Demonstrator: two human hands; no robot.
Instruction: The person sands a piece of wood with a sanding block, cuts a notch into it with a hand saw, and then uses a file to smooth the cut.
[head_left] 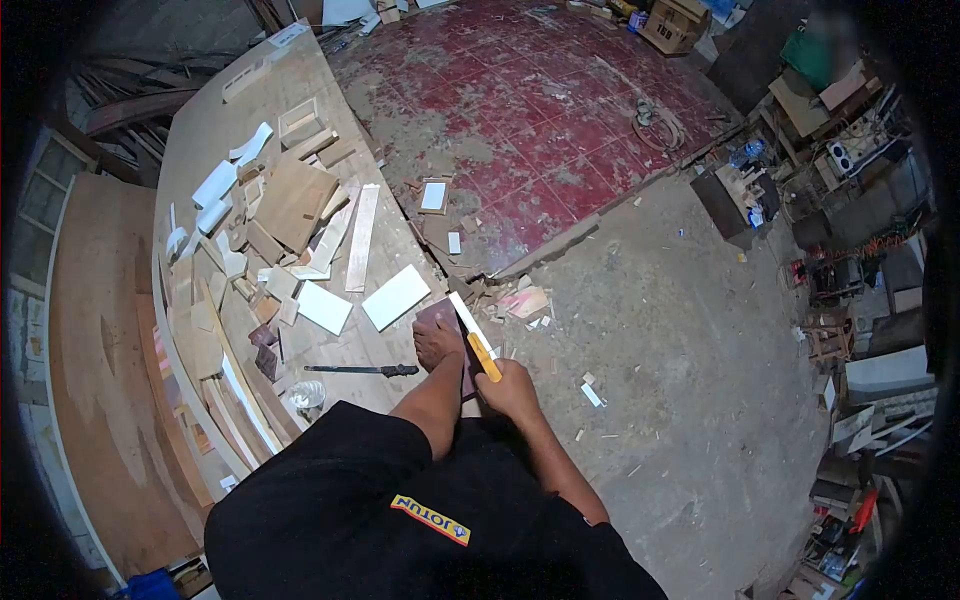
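My left hand [437, 342] lies on a dark reddish-brown board [432, 312] at the table's right edge, fingers stretched across it and pressing it down. My right hand [512, 388] is closed around the yellow handle of a hand saw [484, 357]. Its long pale blade points away from me along the board's right side. Left of the board, a long thin dark tool with a black handle [400, 370] rests on the wooden table [345, 388]. A white rectangular panel [396, 297] lies just beyond my left hand, with a second white panel [325, 308] beside it.
Wood offcuts [295, 205] are heaped over the table's left half. A clear glass or plastic container [306, 394] stands near my body. Scraps [525, 302] litter the concrete floor [690, 370] to the right. Past the table is a raised red tiled floor [530, 130]. Cluttered shelving [850, 300] lines the right.
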